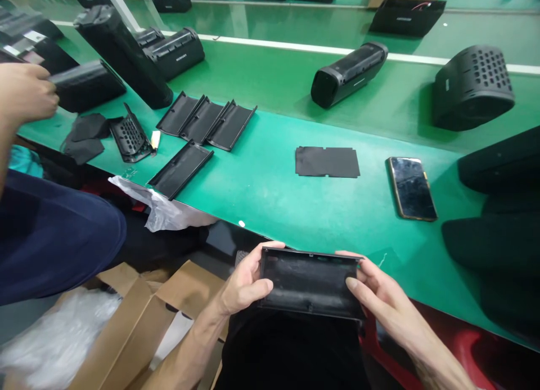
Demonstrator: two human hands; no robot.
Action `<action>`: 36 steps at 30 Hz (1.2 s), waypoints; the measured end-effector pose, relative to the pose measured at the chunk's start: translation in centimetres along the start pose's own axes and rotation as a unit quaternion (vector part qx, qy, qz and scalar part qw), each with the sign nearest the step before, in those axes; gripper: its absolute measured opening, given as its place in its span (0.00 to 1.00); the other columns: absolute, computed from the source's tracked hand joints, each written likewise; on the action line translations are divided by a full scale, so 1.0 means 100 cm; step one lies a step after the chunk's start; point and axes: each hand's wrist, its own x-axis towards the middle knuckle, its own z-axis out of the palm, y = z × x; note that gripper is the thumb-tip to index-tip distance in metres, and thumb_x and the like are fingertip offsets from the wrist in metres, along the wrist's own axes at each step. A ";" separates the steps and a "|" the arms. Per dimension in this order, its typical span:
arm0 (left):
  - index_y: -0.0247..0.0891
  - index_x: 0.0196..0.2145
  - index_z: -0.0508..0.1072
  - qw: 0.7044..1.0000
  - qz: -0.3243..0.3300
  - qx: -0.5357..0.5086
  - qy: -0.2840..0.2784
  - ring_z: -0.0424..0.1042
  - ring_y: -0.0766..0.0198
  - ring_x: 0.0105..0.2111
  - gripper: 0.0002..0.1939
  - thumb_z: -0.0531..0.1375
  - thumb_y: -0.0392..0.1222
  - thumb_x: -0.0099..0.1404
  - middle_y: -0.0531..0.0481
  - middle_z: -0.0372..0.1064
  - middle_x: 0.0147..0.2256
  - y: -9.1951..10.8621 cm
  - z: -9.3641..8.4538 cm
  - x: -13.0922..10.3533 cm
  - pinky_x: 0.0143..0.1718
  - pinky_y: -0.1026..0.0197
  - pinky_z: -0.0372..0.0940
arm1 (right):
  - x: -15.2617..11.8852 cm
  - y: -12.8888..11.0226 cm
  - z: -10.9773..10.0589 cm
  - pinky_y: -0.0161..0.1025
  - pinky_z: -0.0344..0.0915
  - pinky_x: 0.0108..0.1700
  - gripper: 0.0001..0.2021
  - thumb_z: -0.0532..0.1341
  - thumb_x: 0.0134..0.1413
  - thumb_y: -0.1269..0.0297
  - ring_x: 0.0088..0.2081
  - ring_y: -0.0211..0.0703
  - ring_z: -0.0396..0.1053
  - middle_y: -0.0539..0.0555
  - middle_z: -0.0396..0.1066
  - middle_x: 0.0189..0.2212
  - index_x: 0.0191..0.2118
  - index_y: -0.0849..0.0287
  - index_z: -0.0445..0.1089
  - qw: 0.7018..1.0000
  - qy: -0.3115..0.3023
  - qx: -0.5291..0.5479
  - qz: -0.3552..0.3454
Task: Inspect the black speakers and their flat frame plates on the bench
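Observation:
Between my two hands is a black plastic cover panel [311, 283], a shallow curved tray shape with its hollow side toward me, held just off the table's front edge. My left hand [248, 283] grips its left end, thumb on the inner face. Around the right end, my right hand [377, 288] is closed in the same way. Beyond the panel, a thin black sheet [327, 162] with notched edges lies flat on the green table [261, 193]. Similar black panels [206, 120] lie to the left, one panel [181, 169] nearer me.
A phone [412, 188] lies right of the sheet. Black speaker-like housings [349, 75] stand along the back, with more at the right edge. At left are a co-worker's hand [27, 92], a perforated black part [130, 135] and a tall black housing [124, 55]. Below sits an open cardboard box [126, 328].

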 end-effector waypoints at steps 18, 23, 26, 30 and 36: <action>0.39 0.64 0.66 0.999 0.009 -0.031 0.019 0.73 0.50 0.53 0.34 0.69 0.45 0.63 0.41 0.74 0.53 -0.002 -0.003 0.004 0.51 0.57 0.68 | 0.007 0.000 0.003 0.40 0.75 0.40 0.29 0.73 0.54 0.46 0.33 0.46 0.77 0.53 0.81 0.39 0.58 0.51 0.73 0.994 0.041 0.101 0.031; 0.39 0.63 0.68 0.998 0.010 -0.054 0.025 0.77 0.56 0.46 0.32 0.69 0.44 0.63 0.43 0.75 0.49 -0.005 -0.002 0.004 0.47 0.61 0.71 | 0.008 -0.014 0.010 0.41 0.75 0.43 0.22 0.71 0.59 0.50 0.42 0.49 0.79 0.58 0.81 0.45 0.55 0.54 0.75 0.993 -0.026 0.115 -0.018; 0.40 0.66 0.64 0.998 0.001 -0.067 0.022 0.75 0.65 0.30 0.36 0.68 0.44 0.62 0.44 0.76 0.45 -0.008 -0.002 0.004 0.30 0.66 0.72 | 0.009 -0.012 0.011 0.36 0.71 0.29 0.25 0.72 0.56 0.47 0.32 0.45 0.77 0.57 0.82 0.41 0.55 0.54 0.75 0.992 -0.002 0.127 0.016; 0.39 0.68 0.60 0.993 -0.015 -0.113 0.020 0.71 0.69 0.22 0.39 0.67 0.46 0.63 0.42 0.76 0.44 -0.008 0.001 0.007 0.20 0.67 0.70 | 0.013 -0.011 0.013 0.32 0.64 0.19 0.27 0.74 0.52 0.44 0.19 0.37 0.66 0.50 0.76 0.26 0.52 0.55 0.76 0.983 0.047 0.167 0.053; 0.36 0.65 0.65 0.981 -0.013 -0.195 0.016 0.75 0.64 0.23 0.29 0.60 0.44 0.68 0.43 0.76 0.39 -0.013 -0.001 0.013 0.19 0.64 0.73 | 0.017 -0.017 0.017 0.29 0.62 0.17 0.27 0.77 0.48 0.46 0.16 0.32 0.60 0.44 0.66 0.19 0.48 0.59 0.76 0.984 0.038 0.171 0.036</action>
